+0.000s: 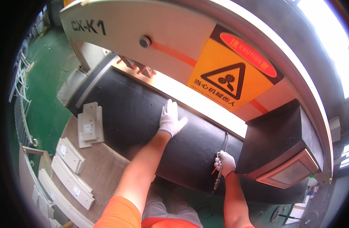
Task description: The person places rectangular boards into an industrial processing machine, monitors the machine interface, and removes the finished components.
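Resting spread on the black conveyor belt (144, 114), left hand (170, 119); right hand (225, 162) grips an air tool (218, 178), tip hidden.

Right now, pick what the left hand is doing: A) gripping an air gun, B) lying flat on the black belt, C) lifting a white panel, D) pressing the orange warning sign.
B: the gloved left hand lies palm-down, fingers spread, on the black belt, while the right hand grips the air gun.

**Single head view, looking down**

One fisheye camera on the person's head looks steeply down, close over a black machine bed (144, 117). Both forearms enter from the lower edge; straight edges bend toward the rim.
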A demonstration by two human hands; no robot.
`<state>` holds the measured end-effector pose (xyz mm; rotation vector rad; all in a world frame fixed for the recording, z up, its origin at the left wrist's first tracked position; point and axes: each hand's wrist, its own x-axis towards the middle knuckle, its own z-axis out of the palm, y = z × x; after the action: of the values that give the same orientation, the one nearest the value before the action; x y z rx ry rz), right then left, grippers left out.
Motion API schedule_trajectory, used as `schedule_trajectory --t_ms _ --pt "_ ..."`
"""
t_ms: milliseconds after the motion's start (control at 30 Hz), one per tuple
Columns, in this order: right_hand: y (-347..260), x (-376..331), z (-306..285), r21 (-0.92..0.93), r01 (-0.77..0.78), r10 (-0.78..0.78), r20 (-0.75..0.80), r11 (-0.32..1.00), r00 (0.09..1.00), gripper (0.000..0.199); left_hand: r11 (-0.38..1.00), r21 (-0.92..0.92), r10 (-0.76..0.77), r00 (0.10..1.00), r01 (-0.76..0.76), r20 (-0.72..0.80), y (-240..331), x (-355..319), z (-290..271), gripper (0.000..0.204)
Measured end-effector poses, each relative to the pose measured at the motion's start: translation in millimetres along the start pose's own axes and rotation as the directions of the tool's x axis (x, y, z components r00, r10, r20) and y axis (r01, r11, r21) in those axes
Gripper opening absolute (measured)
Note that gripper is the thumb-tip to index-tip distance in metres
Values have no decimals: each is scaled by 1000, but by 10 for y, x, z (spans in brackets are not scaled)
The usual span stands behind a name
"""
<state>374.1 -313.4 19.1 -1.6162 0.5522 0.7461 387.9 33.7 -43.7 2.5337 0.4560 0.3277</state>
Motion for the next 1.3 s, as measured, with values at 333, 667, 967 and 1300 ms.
schedule_trajectory --t_ms 333,667,967,1300 --pt "305 423 233 330 -66 39 86 942 996 27 932 -85 252 797 -352 -549 530 -315 -2318 70" --pt "409 690 154 262 -7 18 -38 965 999 28 948 109 308 777 -299 -549 716 164 -2754 46" --pt "316 544 340 233 -45 36 43 971 998 23 885 238 447 583 -401 -679 697 131 -2901 44" --pt "18 -307 1018 -22 145 -140 145 989 980 37 919 -344 -53 925 192 376 53 -1286 -1703 81"
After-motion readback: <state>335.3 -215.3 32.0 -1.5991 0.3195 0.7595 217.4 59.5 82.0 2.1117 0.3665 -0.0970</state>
